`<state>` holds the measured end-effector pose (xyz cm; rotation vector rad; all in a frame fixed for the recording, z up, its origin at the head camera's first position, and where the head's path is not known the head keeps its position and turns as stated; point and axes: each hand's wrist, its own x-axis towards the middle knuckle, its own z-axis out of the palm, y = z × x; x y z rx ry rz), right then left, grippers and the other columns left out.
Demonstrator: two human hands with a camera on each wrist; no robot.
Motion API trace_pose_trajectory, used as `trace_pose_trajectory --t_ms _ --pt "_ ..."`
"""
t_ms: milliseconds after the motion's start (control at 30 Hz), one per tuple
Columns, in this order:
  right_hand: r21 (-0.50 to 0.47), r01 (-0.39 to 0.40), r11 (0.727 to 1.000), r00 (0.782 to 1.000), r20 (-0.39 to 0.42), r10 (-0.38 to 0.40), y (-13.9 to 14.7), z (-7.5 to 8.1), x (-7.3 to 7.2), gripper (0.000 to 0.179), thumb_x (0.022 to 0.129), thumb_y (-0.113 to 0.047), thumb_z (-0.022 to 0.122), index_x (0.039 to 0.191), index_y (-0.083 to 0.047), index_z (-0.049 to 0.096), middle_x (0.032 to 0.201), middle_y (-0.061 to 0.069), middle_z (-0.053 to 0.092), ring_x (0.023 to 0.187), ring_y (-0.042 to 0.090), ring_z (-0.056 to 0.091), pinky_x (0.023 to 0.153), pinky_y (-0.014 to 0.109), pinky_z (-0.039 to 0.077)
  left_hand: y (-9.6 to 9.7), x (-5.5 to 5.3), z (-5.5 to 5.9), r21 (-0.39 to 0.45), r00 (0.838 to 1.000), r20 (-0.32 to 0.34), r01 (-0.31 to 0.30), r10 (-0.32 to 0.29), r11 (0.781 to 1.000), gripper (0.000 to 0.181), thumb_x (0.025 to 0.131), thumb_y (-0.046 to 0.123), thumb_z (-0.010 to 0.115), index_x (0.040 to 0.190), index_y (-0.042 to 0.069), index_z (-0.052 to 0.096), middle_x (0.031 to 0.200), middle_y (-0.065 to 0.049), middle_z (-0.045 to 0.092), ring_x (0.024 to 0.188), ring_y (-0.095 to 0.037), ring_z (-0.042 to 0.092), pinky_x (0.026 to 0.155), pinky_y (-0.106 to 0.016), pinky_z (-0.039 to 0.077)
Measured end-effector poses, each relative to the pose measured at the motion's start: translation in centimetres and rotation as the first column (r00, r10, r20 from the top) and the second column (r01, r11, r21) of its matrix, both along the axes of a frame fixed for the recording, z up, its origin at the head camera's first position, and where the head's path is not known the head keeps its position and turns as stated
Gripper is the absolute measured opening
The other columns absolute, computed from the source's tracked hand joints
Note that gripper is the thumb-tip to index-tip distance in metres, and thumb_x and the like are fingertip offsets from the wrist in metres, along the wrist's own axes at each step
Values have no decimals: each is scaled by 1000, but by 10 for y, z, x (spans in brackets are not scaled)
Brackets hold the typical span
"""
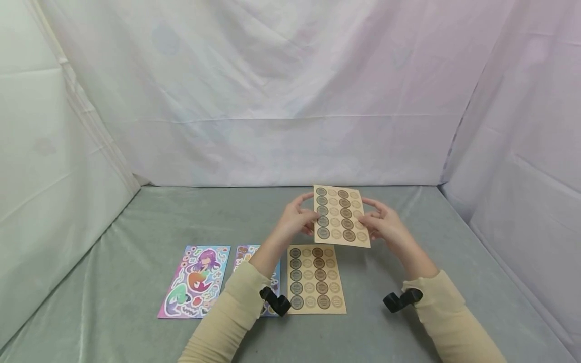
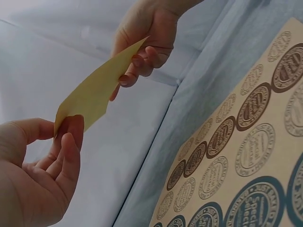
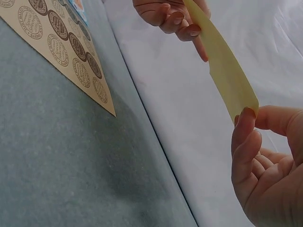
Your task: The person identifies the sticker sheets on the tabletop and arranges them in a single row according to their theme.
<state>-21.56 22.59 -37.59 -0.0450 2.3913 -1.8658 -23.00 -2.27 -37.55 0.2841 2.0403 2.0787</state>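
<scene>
A tan sticker sheet [image 1: 340,217] with rows of round printed labels is held up above the table between both hands. My left hand [image 1: 297,217] pinches its left edge, thumb on the printed face and fingers behind. On the opposite edge my right hand [image 1: 385,222] pinches it the same way. Both wrist views show the plain yellowish back of the held sheet [image 2: 94,92], slightly bowed. Below lies a matching tan sticker sheet [image 1: 313,280], flat on the table, its round labels dark and pale in columns.
Left of the flat tan sheet lies a colourful sticker sheet [image 1: 242,254], partly covered by the left forearm. Farther left is a mermaid sticker sheet [image 1: 195,282]. All rest on a grey-green cloth [image 1: 136,282]. White curtains [image 1: 290,91] enclose the back and sides.
</scene>
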Motion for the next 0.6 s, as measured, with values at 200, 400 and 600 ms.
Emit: trace_pose_trajectory --t_ms 200,400,600 --pt "11 -10 1000 1000 1 10 3 2 6 68 93 -11 62 151 -11 28 88 6 67 63 15 61 50 28 48 4 5 -2 23 1000 20 -10 9 1000 66 86 2 65 145 19 40 76 -10 66 54 -15 57 49 -26 51" --pt "18 -12 1000 1000 8 12 7 3 14 69 92 -10 63 151 -11 27 87 5 67 61 14 60 48 27 46 7 11 -5 1 999 23 -23 23 1000 67 86 3 66 145 19 41 77 -11 68 54 -16 58 49 -26 52" --pt "22 -21 1000 1000 5 21 13 3 20 71 92 -10 62 152 -10 24 88 5 67 60 13 58 48 27 45 12 16 -8 -1 1000 10 -8 8 1000 66 86 3 66 145 18 39 81 -11 69 55 -16 59 50 -26 52"
